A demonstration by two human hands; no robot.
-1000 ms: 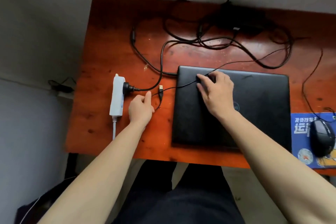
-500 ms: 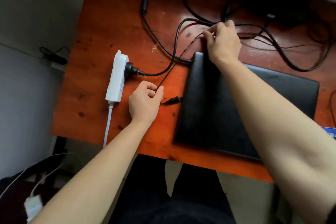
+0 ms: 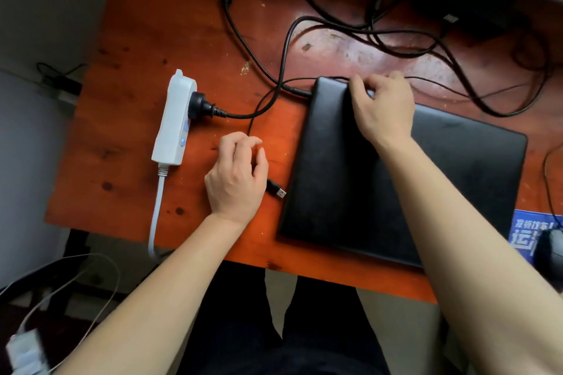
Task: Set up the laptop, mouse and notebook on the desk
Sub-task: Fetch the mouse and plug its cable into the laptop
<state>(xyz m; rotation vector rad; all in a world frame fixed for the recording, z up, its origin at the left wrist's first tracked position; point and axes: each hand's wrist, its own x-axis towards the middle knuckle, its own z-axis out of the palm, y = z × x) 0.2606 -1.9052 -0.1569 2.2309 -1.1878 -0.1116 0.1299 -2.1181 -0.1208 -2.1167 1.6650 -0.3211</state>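
- Back from the cable tangle, the right hand (image 3: 382, 109) now sits at the closed laptop's (image 3: 402, 173) far-left corner, fingers curled, pinching a thin black cable (image 3: 432, 82).
- Left hand (image 3: 236, 175), fingers loosely curled, holds the cable just behind its USB plug (image 3: 277, 189), beside the laptop's left edge.
- Mouse (image 3: 551, 248) rests on a blue pad (image 3: 524, 230) at the desk's (image 3: 128, 131) right edge.
- White power strip (image 3: 173, 122) lies near the left edge.

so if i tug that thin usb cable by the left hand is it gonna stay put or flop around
Probably floppy: the thin USB cable already lies in a loose curve across the desk. Its plug looks small and light, lying free beside the left hand, so it would likely skid. The right hand seems to pinch the cable at the closed laptop, which may limit slack.
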